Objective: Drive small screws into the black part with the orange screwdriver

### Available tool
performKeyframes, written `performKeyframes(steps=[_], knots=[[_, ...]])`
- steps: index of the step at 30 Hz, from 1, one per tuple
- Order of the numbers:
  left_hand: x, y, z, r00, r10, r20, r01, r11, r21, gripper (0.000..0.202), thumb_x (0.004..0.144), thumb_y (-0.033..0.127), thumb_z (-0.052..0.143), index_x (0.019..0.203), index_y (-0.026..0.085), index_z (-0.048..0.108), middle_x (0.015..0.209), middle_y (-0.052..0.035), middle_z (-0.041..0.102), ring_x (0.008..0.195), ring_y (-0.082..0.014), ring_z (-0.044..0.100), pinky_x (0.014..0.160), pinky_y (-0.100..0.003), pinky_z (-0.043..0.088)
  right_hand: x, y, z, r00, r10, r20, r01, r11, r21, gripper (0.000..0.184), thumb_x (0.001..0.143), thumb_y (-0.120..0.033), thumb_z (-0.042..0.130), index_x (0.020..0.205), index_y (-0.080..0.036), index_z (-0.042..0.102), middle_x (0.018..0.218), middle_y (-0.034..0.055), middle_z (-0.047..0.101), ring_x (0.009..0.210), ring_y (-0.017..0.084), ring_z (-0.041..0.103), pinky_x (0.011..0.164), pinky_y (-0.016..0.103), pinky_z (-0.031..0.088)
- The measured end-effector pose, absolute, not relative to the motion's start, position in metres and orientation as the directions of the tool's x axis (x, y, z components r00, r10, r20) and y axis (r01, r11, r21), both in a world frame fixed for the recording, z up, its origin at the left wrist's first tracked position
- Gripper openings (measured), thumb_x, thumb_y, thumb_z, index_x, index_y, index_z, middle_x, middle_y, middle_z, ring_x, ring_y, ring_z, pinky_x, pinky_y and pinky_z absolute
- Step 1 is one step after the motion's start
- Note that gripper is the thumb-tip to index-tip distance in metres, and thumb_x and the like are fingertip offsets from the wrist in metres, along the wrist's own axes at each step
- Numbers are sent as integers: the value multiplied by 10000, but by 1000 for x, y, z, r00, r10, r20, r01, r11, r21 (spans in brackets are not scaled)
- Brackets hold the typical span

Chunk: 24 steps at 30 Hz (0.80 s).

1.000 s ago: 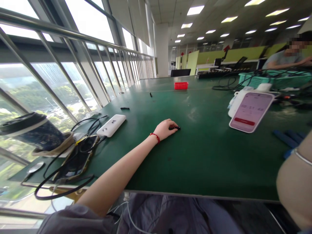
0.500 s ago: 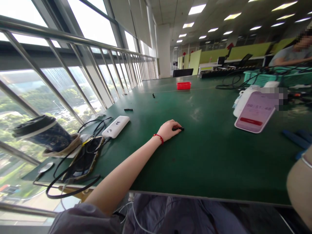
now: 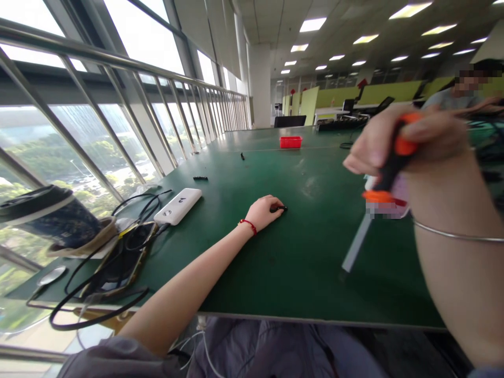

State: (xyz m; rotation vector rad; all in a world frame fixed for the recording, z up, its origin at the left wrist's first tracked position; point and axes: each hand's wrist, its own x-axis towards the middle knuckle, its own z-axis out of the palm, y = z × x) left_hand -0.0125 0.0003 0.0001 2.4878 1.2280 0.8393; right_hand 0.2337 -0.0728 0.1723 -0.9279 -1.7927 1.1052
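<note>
Screwdriver (image 3: 388,177) up in the right hand (image 3: 429,140), fingers wrapped round its orange-black handle, motion-blurred; forearm raised, shaft slanting down and inward over the green table (image 3: 307,262). Left arm reaches across the tabletop, left hand (image 3: 264,213) low, fingertips pinching 1 small black part (image 3: 283,208), well in from the near edge. Wide green stretch separates the 2 hands; red box (image 3: 291,143) sits well beyond.

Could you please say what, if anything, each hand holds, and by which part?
Right hand: screwdriver, by its handle. Left hand: black piece, exact part unclear.
</note>
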Motion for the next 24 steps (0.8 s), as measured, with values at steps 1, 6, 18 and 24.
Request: performKeyframes(steps=[1, 6, 18, 24], knots=[[-13, 0, 0, 456, 798, 393, 649, -601, 467, 160, 768, 237, 589, 873, 174, 692, 832, -27, 660, 744, -142, 609, 707, -249, 490, 229, -65, 169, -514, 817, 262, 198, 410, -890, 439, 900, -392, 369, 640, -124, 601, 494, -63, 508, 393, -13, 429, 428, 132, 316], [-16, 3, 1, 324, 862, 389, 591, -506, 628, 138, 750, 212, 605, 856, 161, 677, 800, -26, 696, 729, -146, 634, 705, -251, 506, 213, -8, 122, -371, 924, 95, 427, 261, -866, 224, 861, -279, 521, 916, -126, 675, 523, -25, 504, 415, 43, 440, 403, 165, 338], [-17, 13, -3, 291, 913, 287, 268, -366, 891, 185, 693, 187, 690, 856, 102, 674, 865, -80, 718, 777, -155, 660, 790, -289, 519, 164, -20, -10, -70, 899, 432, 775, 322, -544, 175, 803, -286, 527, 905, -255, 667, 844, 33, 535, 744, 162, 565, 639, 272, 435], [-17, 10, -1, 358, 901, 246, 239, -344, 908, 205, 733, 222, 665, 893, 96, 692, 870, -79, 715, 785, -154, 656, 801, -290, 508, 165, -18, -5, -157, 880, 447, 741, 405, -536, 178, 774, -338, 596, 916, -243, 647, 820, 21, 525, 758, 167, 557, 670, 284, 437]])
